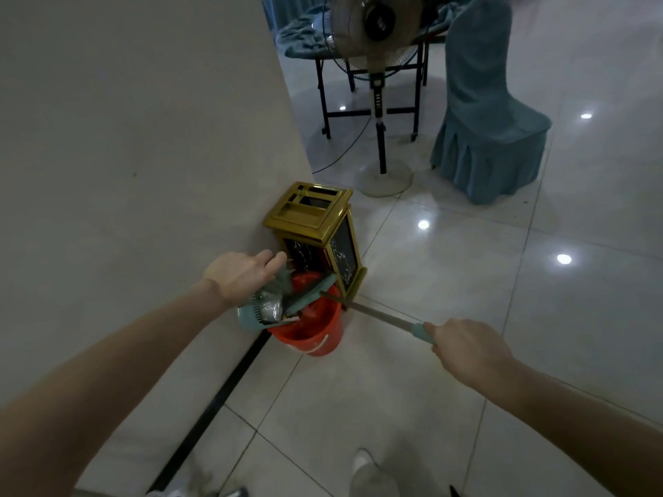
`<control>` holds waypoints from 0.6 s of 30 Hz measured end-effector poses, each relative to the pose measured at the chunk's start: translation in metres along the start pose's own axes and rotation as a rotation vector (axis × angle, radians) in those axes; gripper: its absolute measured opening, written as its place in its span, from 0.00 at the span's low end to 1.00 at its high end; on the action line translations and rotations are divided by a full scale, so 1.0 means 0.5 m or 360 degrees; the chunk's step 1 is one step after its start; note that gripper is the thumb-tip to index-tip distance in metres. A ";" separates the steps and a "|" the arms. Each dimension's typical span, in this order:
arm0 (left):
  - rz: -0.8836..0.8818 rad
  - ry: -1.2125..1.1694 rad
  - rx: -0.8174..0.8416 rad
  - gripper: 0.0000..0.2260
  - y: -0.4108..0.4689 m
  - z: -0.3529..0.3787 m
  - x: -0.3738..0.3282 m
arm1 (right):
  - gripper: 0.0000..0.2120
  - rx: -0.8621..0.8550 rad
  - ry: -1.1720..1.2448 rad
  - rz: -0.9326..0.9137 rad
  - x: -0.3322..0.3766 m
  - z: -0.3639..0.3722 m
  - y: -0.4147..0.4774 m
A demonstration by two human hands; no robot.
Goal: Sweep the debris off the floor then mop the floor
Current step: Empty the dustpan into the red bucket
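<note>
Long metal handle [385, 317], broom or mop unclear, slants out of the red bucket [312, 344] by the wall [143, 138]. Right hand [466, 349] curls round its teal end, a sound hold: the pole is likely light and stiff. Left hand [240, 274], fingers straight, lies over the teal dustpan [251, 313].

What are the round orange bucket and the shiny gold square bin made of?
The round orange bucket looks like plastic: solid colour, dull smooth sheen. The gold square bin seems polished metal: its frame gleams, though gold-painted plastic is possible.
</note>
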State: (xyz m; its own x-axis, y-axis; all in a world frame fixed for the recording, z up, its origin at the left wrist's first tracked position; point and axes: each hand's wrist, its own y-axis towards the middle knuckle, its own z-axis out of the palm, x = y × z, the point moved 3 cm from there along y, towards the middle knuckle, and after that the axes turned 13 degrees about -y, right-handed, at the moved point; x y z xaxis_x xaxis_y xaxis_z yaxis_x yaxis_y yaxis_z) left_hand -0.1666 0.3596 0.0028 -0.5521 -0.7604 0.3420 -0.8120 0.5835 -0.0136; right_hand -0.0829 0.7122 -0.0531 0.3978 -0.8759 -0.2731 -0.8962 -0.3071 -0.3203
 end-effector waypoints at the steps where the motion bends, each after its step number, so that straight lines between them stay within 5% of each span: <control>1: 0.0008 -0.0004 -0.0006 0.26 0.000 -0.002 -0.001 | 0.15 0.0013 0.0019 -0.0007 -0.005 0.007 -0.005; 9: 0.0045 0.0125 0.0030 0.27 0.009 -0.007 -0.017 | 0.17 -0.0036 0.0320 0.0001 -0.024 0.012 -0.066; 18: 0.0133 0.0051 0.0030 0.26 0.034 -0.014 -0.034 | 0.17 0.0029 0.0243 -0.0033 0.069 0.007 -0.002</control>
State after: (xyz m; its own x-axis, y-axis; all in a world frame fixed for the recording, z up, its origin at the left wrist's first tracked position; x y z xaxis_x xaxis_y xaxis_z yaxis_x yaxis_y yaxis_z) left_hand -0.1698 0.3842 0.0031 -0.6122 -0.6993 0.3690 -0.7668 0.6389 -0.0612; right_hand -0.0675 0.6838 -0.0653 0.3801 -0.9164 -0.1255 -0.8839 -0.3199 -0.3411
